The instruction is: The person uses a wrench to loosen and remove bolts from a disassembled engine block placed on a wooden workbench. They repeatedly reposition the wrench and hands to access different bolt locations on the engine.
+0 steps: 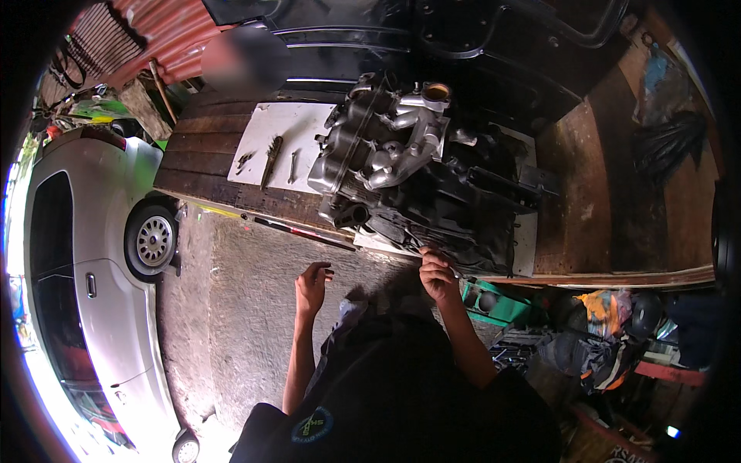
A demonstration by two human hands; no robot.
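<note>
My left hand (pixel 311 284) is in the air short of the bench's front edge, holding nothing, its fingers loosely bent and apart. My right hand (pixel 437 276) is at the near side of a car engine (pixel 432 193), its fingers curled. A small pale glint shows beside those fingers, too small to name. The engine lies on the bench, with a silver ribbed cover (pixel 337 158) and a branched silver manifold (pixel 413 150) at its left end and dark, dirty parts toward the right. Left of it, a brush (pixel 271 162) and a spanner (pixel 292 166) lie on a white board (pixel 255 131).
The wooden bench (pixel 197 143) runs across the front, with a black vehicle panel (pixel 509 54) behind it. A black bag (pixel 670 147) hangs at the right. Below stand a green crate (pixel 498 306) and clutter. A white car (pixel 108 270) is parked at the left.
</note>
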